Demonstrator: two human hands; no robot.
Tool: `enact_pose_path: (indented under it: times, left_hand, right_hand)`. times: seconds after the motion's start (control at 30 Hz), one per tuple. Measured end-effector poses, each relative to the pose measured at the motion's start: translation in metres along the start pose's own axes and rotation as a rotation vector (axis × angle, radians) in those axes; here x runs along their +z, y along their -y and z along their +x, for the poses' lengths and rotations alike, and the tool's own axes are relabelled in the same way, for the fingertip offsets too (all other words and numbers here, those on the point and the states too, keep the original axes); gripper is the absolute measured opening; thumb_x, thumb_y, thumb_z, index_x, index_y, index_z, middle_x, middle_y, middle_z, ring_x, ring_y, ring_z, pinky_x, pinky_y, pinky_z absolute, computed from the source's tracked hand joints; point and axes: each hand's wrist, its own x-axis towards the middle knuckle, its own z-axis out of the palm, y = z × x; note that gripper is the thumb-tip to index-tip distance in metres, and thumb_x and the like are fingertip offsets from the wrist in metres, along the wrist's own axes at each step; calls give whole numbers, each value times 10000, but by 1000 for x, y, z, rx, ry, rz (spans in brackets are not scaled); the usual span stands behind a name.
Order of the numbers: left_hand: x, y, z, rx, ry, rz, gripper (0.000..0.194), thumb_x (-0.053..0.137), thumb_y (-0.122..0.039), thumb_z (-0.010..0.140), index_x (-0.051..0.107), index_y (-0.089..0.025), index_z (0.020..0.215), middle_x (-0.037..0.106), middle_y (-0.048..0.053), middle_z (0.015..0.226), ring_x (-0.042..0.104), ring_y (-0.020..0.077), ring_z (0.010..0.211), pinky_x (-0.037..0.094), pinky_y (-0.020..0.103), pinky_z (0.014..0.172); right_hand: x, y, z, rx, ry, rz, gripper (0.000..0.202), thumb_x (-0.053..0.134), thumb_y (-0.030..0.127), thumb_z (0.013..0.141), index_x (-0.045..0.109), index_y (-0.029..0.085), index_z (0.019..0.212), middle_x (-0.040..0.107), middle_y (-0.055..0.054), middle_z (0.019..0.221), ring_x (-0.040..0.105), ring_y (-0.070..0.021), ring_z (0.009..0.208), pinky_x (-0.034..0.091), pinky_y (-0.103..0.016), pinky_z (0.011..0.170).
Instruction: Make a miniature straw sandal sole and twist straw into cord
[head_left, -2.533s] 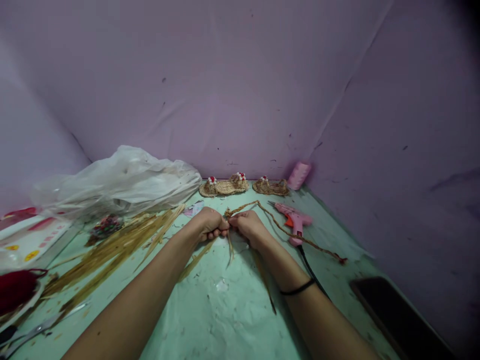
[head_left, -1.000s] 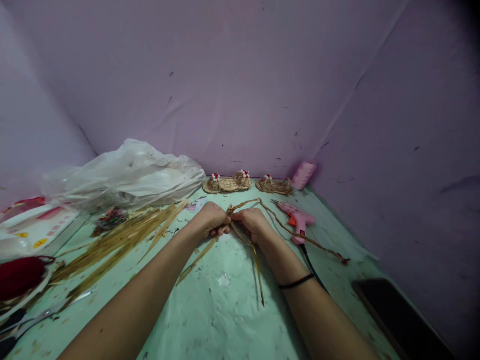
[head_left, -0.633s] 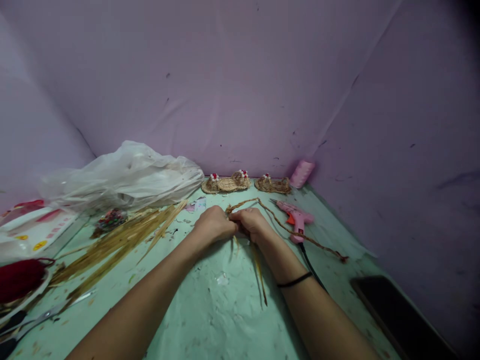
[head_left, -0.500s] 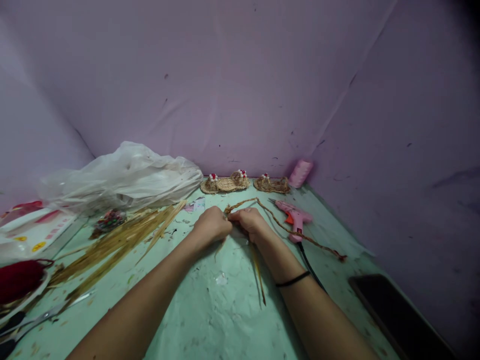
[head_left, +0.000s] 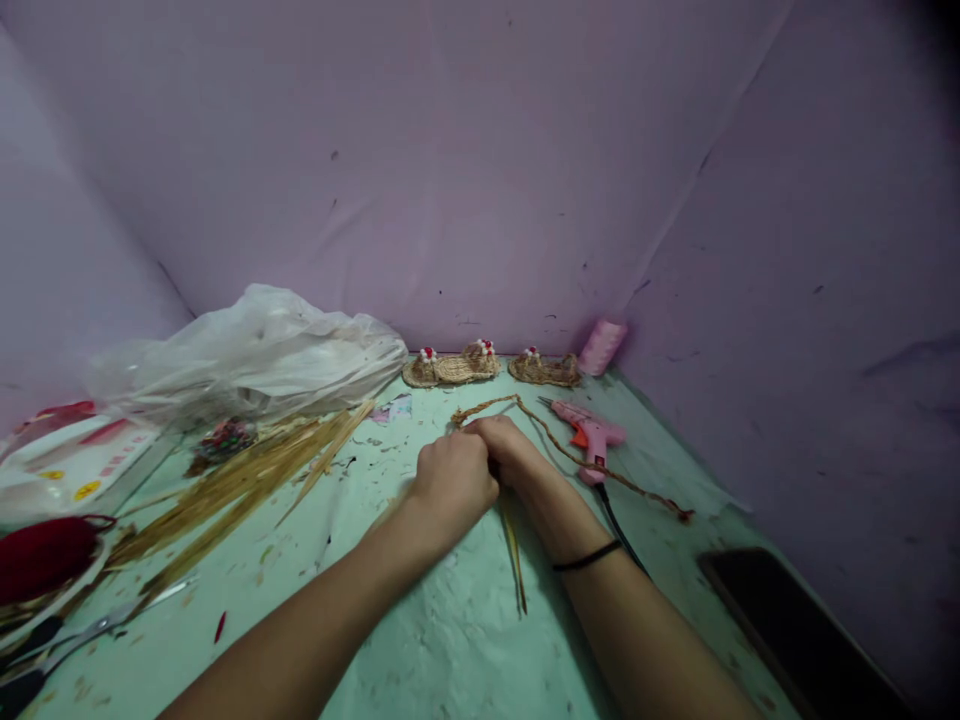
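Note:
My right hand (head_left: 506,447) is closed on straw strands (head_left: 513,560), whose loose ends hang below it. Pressed against it on the near side is my left hand (head_left: 456,487), a closed fist with its fingertips turned out of sight. From beyond the hands a twisted straw cord (head_left: 551,432) runs to the right, over the handle of a pink glue gun (head_left: 592,437), and ends in a reddish tip. The short length of straw between the two hands is hidden by the fingers.
Small woven straw slippers (head_left: 465,370) with red and white beads stand along the wall, near a pink thread spool (head_left: 602,347). Loose straw (head_left: 247,480), a plastic bag (head_left: 262,350), scissors (head_left: 101,625) and dark red yarn (head_left: 45,558) lie left. A phone (head_left: 795,630) lies right.
My left hand has moved right and nearer to me, rolling over against the right hand and covering the strand end below it. The right hand has barely shifted.

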Motion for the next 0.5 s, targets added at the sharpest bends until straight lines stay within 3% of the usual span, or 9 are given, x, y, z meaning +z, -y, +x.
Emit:
enact_pose_path:
  times: [0.07, 0.13, 0.17, 0.23, 0.33, 0.5]
  left_hand:
    - [-6, 8, 5, 12, 32, -58, 236, 525, -201, 627, 663, -135, 807, 653, 125, 786, 600, 227, 751, 419, 275, 644]
    - [-15, 21, 15, -51, 49, -171, 171, 553, -210, 594, 660, -125, 698, 641, 103, 666, 589, 206, 638, 402, 254, 556]
    - [-19, 27, 21, -117, -3, -230, 139, 544, -209, 600, 643, -115, 628, 614, 92, 580, 570, 191, 579, 386, 249, 521]
    - [-22, 36, 30, -281, 59, -492, 113, 525, -178, 611, 605, -106, 580, 521, 46, 412, 486, 143, 419, 335, 234, 434]
    - [-17, 38, 39, -433, 226, -788, 83, 487, -106, 633, 563, -100, 602, 444, -6, 342, 377, 90, 311, 275, 208, 365]
    - [-6, 33, 48, -422, 361, -942, 155, 446, -83, 709, 520, -97, 573, 491, -3, 425, 419, 56, 349, 305, 169, 365]
  right_hand:
    - [0, 1, -4, 47, 52, 76, 285, 493, 300, 828, 531, 116, 1043, 561, -66, 1018, 565, -178, 843, 481, -344, 705]
    - [0, 2, -8, 69, 64, 136, 194, 511, 252, 804, 583, 74, 833, 593, -42, 736, 550, -119, 592, 452, -244, 519]
    - [0, 3, -9, 73, 60, 168, 167, 518, 216, 778, 572, 80, 698, 545, -10, 569, 482, -86, 456, 387, -211, 419]
    - [-1, 4, -9, 73, 56, 225, 218, 514, 155, 713, 476, 130, 500, 371, 54, 356, 308, -49, 306, 238, -199, 319]
    - [-3, 5, -9, 63, 72, 284, 276, 499, 127, 665, 377, 169, 421, 255, 87, 282, 203, -34, 267, 157, -199, 305]
    - [-3, -1, -4, 5, 113, 299, 228, 502, 127, 631, 401, 166, 431, 309, 78, 298, 220, -36, 271, 138, -200, 311]
